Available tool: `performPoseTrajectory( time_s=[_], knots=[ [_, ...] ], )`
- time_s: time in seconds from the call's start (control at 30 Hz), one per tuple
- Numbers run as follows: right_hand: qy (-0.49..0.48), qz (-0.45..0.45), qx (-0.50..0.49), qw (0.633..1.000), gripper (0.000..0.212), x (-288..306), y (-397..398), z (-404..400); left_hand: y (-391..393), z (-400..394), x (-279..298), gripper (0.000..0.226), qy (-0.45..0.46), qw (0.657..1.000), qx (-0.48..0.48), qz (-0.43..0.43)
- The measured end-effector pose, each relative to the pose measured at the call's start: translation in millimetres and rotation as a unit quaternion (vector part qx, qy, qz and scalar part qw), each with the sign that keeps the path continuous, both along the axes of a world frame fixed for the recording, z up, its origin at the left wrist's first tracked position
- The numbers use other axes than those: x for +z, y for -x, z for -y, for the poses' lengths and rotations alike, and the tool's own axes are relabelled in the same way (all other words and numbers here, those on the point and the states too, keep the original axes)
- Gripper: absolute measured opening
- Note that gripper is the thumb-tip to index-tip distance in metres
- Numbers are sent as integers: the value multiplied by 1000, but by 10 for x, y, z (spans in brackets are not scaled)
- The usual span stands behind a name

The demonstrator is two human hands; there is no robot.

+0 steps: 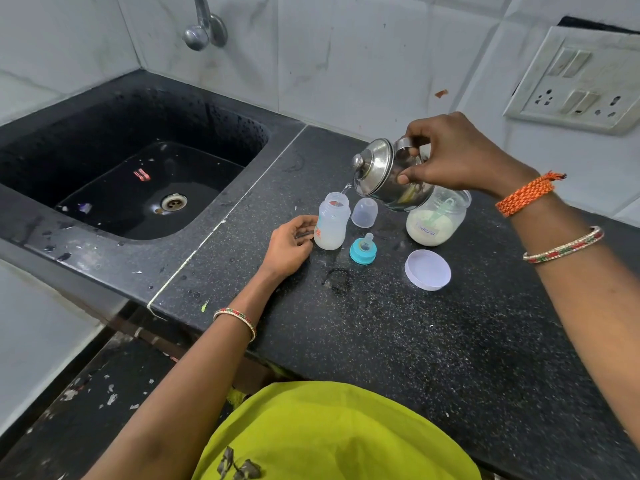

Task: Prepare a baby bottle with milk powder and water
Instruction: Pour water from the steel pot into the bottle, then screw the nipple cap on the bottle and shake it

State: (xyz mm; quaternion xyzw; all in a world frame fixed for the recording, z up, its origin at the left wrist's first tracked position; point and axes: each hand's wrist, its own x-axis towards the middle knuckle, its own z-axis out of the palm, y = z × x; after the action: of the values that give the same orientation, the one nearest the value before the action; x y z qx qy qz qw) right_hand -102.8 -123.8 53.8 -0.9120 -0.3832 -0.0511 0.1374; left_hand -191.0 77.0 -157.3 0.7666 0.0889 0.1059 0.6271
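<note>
An open baby bottle (pixel 331 221) with whitish liquid at its bottom stands on the black counter (pixel 398 323). My left hand (pixel 290 244) rests beside it, curled fingers touching its lower left side. My right hand (pixel 460 157) grips the handle of a small steel kettle (pixel 384 176), tilted left, and a thin stream of water runs from its spout into the bottle's mouth. Behind the kettle stands an open formula jar (pixel 434 223) with a scoop inside. The teal nipple ring (pixel 363 250), clear bottle cap (pixel 364 212) and white jar lid (pixel 427 270) lie nearby.
A wet black sink (pixel 131 174) lies to the left, with a tap (pixel 204 27) on the tiled wall. A switch and socket panel (pixel 578 81) is on the right wall. A wet ring mark (pixel 337 280) shows on the counter.
</note>
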Motion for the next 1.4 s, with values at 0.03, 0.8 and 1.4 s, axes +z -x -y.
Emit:
performPoseTrajectory(
  time_s=[0.03,0.8,1.4],
  knots=[
    [-11,-13,0,1000,30,-17,-9,15,0,-1,-1,50,0,1000,0,1],
    [-482,-306,-90,816,32,-432,-837,297,-1287,228,1501,15,80,991,-68,89],
    [-193,-285,-217,913,33,-1171,-2642,-85,-3134,120,615,20,231,964,72,-112]
  ],
)
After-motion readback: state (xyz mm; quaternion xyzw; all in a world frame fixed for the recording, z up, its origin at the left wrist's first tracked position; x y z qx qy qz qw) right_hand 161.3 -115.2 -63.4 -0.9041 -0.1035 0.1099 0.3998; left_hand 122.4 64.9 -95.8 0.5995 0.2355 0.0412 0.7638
